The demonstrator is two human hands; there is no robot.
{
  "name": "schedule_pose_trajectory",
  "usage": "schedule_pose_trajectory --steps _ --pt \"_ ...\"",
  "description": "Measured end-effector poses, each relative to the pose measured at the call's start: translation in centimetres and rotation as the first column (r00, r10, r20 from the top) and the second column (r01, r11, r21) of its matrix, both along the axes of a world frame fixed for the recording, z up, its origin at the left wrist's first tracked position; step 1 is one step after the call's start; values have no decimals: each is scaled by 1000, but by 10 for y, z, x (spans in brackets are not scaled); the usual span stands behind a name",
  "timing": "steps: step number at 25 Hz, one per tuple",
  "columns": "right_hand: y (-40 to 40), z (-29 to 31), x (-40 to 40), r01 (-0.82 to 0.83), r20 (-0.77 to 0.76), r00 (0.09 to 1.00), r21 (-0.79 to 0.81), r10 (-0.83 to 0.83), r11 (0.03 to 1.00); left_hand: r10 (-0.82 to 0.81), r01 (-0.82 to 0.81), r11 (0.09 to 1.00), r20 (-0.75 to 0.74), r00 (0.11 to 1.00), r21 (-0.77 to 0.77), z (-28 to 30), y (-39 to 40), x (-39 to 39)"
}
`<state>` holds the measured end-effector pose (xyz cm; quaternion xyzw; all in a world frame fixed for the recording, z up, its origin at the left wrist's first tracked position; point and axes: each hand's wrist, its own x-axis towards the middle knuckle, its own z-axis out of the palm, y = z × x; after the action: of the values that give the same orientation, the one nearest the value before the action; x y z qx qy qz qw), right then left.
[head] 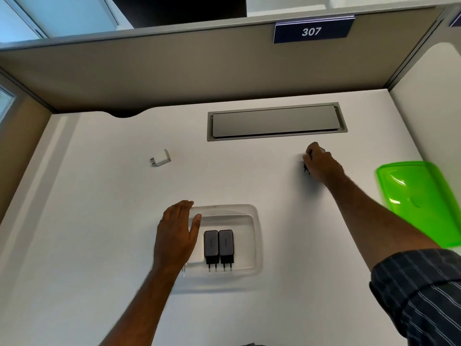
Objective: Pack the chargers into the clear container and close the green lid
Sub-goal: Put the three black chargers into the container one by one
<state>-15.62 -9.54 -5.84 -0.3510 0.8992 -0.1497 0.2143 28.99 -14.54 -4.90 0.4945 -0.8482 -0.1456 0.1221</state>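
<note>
On the white desk (99, 245), the left hand (175, 233) lies open on the clear box (257, 236) to steady it, while the right hand (321, 164) closes around a black charger (305, 168) to bring over.

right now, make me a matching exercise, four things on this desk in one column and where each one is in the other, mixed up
Things:
1. white charger
2. two dark chargers
3. green lid
4. black charger

Places:
A. inside the clear container
B. gripped in the right hand
C. loose on the desk, far left
D. flat at the desk's right edge

Pairs: 1-C, 2-A, 3-D, 4-B
</note>
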Motion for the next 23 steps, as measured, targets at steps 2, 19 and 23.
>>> schedule_pose_trajectory --steps 2,19,23 --pt "8 2 12 -14 51 999 -37 16 999 -1 1 1000 -1 1000 1 0 0 0" --pt "86 92 201 -24 506 803 -503 316 864 -8 8 1000 2 1000 -26 8 3 1" --pt "86 84 235 -180 448 819 -393 358 902 -6 6 1000 -9 1000 -13 12 4 1"
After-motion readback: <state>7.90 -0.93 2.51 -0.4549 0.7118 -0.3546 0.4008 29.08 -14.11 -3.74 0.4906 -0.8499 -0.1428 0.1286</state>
